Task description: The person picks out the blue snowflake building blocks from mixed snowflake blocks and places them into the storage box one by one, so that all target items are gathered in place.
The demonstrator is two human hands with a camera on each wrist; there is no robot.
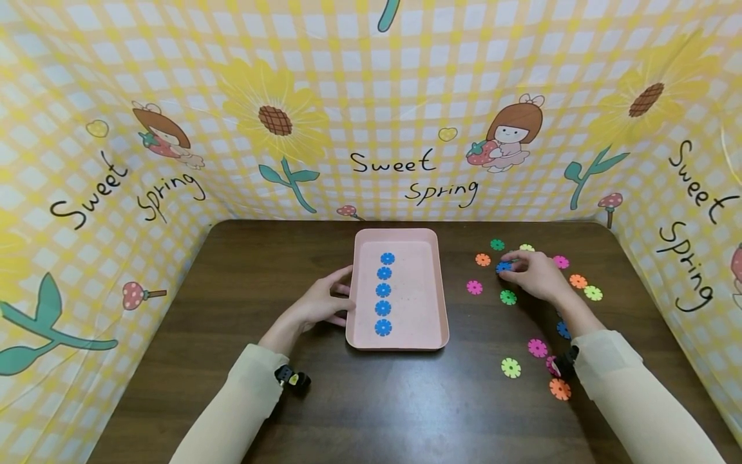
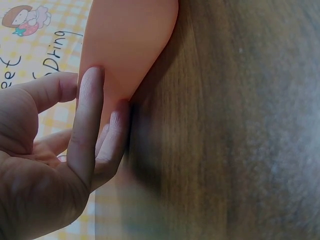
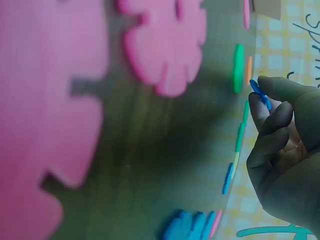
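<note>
My right hand point(image 1: 536, 276) pinches a blue flower-shaped disc point(image 1: 504, 266) between thumb and fingertips, over the scattered discs on the right; in the right wrist view the blue piece shows edge-on between the fingertips. On the left, my left hand point(image 1: 317, 301) rests its fingers against the outer side of a pink tray point(image 1: 406, 341). The left wrist view shows these fingers point(image 2: 92, 100) fairly straight along the tray's wall. Inside the tray, several blue discs point(image 1: 383, 290) lie in a column left of its middle.
Loose discs lie right of the tray: orange point(image 1: 483, 260), pink point(image 1: 474, 287), green point(image 1: 507, 297), yellow-green point(image 1: 511, 368) and another blue disc point(image 1: 563, 329) by the right forearm. A patterned cloth point(image 1: 394, 129) encloses the brown table point(image 1: 261, 258) at the back and sides.
</note>
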